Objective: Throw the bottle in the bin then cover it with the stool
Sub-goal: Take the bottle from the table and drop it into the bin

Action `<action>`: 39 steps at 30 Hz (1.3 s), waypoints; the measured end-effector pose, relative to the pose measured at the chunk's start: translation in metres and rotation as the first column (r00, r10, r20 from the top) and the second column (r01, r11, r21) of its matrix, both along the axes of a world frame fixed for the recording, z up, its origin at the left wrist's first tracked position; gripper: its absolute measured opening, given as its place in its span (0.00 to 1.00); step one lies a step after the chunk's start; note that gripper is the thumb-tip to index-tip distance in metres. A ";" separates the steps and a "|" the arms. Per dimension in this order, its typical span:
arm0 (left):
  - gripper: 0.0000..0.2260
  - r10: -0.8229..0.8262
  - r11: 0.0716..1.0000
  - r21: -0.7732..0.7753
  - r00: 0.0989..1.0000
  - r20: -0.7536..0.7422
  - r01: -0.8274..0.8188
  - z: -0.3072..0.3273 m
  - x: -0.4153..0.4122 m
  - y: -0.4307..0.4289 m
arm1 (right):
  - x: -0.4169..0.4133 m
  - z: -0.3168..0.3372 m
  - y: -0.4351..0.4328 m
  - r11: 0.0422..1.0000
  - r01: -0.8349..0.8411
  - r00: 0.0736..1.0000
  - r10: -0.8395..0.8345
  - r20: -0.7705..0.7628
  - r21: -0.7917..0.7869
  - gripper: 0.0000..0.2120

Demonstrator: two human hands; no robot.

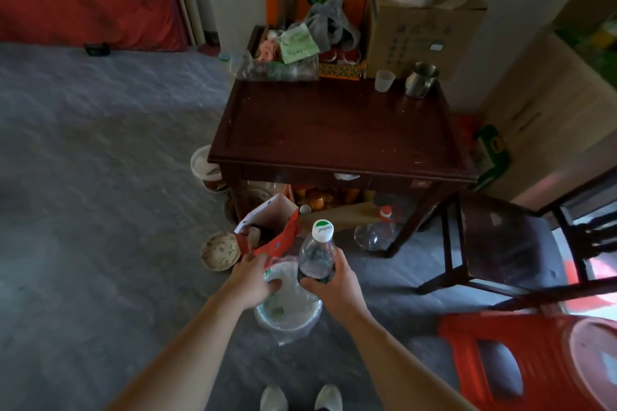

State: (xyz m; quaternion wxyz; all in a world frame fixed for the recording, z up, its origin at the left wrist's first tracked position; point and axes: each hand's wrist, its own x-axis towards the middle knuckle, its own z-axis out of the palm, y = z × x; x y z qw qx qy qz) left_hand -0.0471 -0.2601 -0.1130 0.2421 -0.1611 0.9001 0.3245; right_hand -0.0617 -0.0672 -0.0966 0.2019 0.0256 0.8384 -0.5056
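Observation:
My right hand [329, 280] grips a clear plastic bottle [317, 252] with a white and green cap, held upright just above the bin. The bin [288, 314] is a small round pail lined with a clear plastic bag, standing on the grey floor in front of my feet. My left hand [255, 275] pinches the bag's rim at the bin's far left edge. A red plastic stool [527, 360] stands at the lower right, about an arm's length from the bin.
A dark wooden table [337, 130] with clutter at its back stands beyond the bin. A dark chair [500, 243] is to the right. A red and white paper bag [270, 230], a patterned bowl [220, 250] and jars sit by the table legs.

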 end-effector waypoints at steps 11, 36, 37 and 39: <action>0.29 0.019 0.999 -0.045 1.000 0.003 -0.019 -0.054 -0.005 0.016 | -0.017 -0.070 0.019 1.000 -0.018 0.996 0.019 0.091 -0.004 0.31; 0.32 -0.066 0.957 -0.278 0.994 0.084 0.087 -0.469 -0.043 -0.021 | -0.062 -0.466 -0.038 0.996 0.022 1.000 -0.021 0.020 -0.081 0.34; 0.32 -0.062 0.952 -0.294 0.995 0.082 0.084 -0.487 -0.043 -0.023 | -0.062 -0.482 -0.040 0.996 0.024 1.000 -0.023 0.013 -0.082 0.34; 0.31 -0.061 0.943 -0.322 0.996 0.072 0.081 -0.515 -0.045 -0.029 | -0.063 -0.511 -0.044 0.996 0.034 0.999 -0.035 -0.008 -0.082 0.33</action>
